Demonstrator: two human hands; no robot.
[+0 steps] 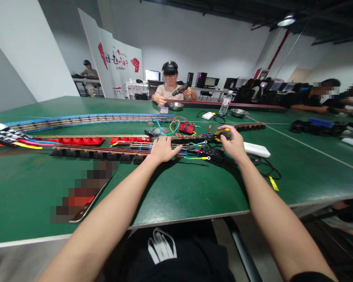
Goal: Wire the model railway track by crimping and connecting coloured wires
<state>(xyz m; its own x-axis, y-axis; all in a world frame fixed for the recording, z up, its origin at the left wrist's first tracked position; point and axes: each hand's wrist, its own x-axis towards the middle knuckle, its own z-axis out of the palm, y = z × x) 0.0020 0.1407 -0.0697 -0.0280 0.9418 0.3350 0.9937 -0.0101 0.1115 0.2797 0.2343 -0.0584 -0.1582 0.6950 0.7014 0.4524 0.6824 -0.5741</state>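
My left hand (162,149) rests palm down on a long row of terminal strips (106,150) with brass bars and coloured wires. My right hand (233,143) is closed around a screwdriver with a yellow and black handle (221,133), its tip pointing left toward the strips. A black terminal block (212,154) lies just under that hand, with yellow, red and green wires (197,156) ending in ring lugs beside it.
A white power bank (256,149) lies right of my right hand. A phone (85,201) sits at front left. Red (85,140) and blue (85,118) strips run left. Across the green table a person holds a tool beside metal bowls (239,112) and a water bottle (226,103).
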